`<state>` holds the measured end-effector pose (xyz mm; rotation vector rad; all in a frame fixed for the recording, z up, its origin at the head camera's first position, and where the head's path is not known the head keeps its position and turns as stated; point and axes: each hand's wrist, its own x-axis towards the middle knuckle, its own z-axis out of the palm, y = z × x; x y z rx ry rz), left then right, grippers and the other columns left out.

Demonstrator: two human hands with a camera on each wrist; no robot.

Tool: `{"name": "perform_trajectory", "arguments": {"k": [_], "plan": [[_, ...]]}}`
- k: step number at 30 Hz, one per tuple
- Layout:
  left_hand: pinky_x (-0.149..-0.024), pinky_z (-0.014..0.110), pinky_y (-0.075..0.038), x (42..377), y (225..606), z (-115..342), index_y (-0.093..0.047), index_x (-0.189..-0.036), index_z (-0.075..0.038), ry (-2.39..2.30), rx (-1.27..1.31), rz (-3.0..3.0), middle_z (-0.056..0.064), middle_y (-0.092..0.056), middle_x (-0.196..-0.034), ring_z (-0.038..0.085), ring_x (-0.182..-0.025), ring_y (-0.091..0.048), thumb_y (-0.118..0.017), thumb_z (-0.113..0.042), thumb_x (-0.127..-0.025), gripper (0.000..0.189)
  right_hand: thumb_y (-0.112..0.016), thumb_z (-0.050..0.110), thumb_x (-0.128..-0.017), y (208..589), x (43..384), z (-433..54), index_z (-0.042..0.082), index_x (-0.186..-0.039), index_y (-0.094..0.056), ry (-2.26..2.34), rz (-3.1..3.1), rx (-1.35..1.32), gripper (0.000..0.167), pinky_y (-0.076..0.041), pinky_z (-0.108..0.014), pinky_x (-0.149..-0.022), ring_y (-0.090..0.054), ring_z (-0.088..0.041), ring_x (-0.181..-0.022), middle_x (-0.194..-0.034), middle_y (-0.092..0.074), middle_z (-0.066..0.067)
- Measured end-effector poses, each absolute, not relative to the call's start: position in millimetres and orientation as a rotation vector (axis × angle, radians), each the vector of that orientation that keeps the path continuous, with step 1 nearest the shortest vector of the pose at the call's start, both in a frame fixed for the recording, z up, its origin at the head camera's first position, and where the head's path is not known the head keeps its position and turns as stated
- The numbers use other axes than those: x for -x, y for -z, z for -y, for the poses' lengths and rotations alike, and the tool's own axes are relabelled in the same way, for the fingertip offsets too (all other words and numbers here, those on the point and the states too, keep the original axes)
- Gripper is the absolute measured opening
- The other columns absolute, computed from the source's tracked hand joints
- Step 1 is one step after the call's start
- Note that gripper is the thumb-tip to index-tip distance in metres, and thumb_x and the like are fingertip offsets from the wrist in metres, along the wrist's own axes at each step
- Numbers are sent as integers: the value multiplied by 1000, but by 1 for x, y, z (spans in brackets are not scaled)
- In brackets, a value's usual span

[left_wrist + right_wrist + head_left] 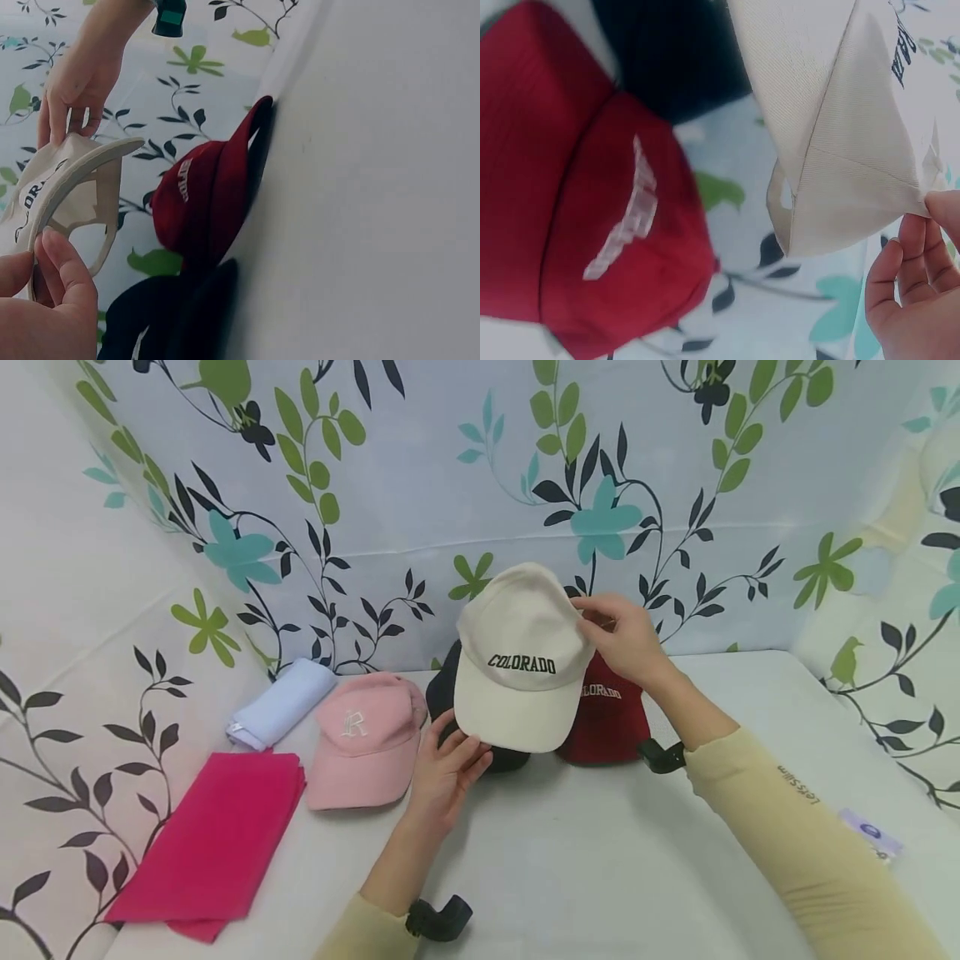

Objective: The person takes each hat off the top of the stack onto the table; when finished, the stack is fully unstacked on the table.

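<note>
A cream baseball cap (517, 627) lettered COLORADO is held up between both hands, its brim pointing down toward the viewer. My left hand (444, 772) pinches the brim's lower left edge, thumb on one face and fingers on the other, as the left wrist view shows. With thumb and fingers, my right hand (621, 639) pinches the crown fabric at the upper right; the right wrist view shows a fold of cloth in that grip. Behind the cream cap sit a dark cap (512, 760), mostly hidden, and a red cap (611, 718) with white lettering, partly covered.
To the left rests a pink cap (367, 739) with a white letter R. A rolled light blue cloth (281, 703) and a folded bright pink cloth (217, 839) lie beyond it. A small purple packet (870, 833) is at the right. Leaf-patterned fabric (420, 468) hangs behind the white table.
</note>
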<state>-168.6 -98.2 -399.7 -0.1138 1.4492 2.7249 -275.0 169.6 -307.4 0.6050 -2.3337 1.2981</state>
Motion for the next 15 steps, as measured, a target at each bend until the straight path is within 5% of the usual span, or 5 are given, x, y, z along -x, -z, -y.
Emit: {"name": "perform_trajectory", "arguments": {"k": [15], "plan": [[-75, 29, -59, 184, 408, 20, -37, -144, -10, -2735, 69, -1425, 10, -63, -104, 17, -82, -68, -63, 9, -94, 59, -58, 7, -102, 302, 268, -234, -1, -130, -66, -1123, 2405, -413, 31, -47, -19, -81, -56, -25, -99, -111, -62, -19]]}}
